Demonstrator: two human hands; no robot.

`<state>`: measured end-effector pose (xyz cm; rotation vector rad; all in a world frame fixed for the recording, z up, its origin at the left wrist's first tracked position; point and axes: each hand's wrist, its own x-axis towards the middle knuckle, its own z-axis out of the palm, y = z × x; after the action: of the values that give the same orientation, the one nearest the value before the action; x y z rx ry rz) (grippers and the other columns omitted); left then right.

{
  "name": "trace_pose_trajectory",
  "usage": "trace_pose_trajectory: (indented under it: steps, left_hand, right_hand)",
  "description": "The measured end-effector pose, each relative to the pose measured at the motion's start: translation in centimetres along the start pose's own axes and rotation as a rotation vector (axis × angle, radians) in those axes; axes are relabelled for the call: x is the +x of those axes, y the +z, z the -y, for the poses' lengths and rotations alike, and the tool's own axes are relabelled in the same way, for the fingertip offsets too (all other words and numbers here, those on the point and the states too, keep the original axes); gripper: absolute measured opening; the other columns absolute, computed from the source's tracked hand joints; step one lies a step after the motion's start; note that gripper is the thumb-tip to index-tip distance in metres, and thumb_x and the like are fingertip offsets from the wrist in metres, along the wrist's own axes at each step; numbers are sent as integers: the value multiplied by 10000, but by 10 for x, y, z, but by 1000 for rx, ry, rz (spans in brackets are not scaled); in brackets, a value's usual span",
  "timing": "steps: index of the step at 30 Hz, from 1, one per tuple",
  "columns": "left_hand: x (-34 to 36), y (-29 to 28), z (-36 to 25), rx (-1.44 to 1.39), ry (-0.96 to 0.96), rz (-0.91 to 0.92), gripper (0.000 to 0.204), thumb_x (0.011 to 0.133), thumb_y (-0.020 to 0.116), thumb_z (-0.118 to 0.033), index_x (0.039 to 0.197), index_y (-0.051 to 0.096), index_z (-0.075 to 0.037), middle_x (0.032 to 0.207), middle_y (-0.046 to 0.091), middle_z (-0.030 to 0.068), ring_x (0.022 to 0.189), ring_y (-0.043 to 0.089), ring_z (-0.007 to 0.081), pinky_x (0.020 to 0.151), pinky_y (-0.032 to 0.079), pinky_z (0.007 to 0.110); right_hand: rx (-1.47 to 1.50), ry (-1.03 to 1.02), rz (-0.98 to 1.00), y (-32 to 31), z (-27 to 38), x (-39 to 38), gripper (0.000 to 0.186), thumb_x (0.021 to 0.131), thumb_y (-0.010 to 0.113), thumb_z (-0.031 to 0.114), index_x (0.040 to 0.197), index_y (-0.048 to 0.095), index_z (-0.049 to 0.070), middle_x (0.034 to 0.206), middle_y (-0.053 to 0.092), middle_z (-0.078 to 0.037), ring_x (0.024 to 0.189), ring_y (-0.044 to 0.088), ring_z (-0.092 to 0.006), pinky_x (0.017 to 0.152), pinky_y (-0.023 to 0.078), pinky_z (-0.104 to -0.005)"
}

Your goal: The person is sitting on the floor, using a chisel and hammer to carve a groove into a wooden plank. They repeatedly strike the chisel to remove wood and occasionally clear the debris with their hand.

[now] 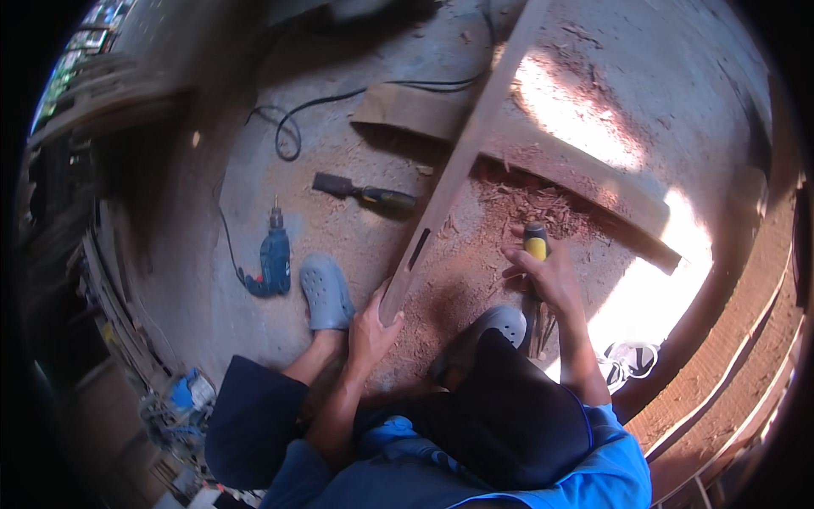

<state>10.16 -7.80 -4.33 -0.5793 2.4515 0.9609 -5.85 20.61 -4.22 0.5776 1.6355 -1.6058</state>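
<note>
Dusty floor (360, 246); slotted timber (460, 165), long axis slanting away rightward.

passable: gap between drill (274, 261) and dark-handled tool (386, 198) | blocking: long beam (460, 161), crosswise plank (585, 178) beneath

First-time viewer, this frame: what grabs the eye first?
Likely the long wooden beam slanting through the middle, with a dark slot near its lower end, where the left hand grips it. Next, the yellow-and-black handle in the right hand, right of the beam. Then the blue drill on the floor at left.
</note>
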Motion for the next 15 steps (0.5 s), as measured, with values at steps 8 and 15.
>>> trace_pose_trajectory:
  steps: [8,15]
  left_hand:
    - [-3,1,9,-57,36,-49,677,864,730,-177,1492,480,-136,1181,687,274,1070,656,476,891,561,515]
    - [-4,-3,11,-67,-21,-25,698,843,737,-172,1495,485,-156,1173,702,248,1053,681,445,904,566,511]
  right_hand:
    - [-102,-85,-64,-1,-12,-17,609,885,760,251,1362,564,-73,1007,760,-167,743,749,-208,575,517,-253]
    - [-338,-114,-121,-12,-21,-16,509,948,756,290,1301,600,-43,758,657,-59,631,636,-134,571,510,-273]
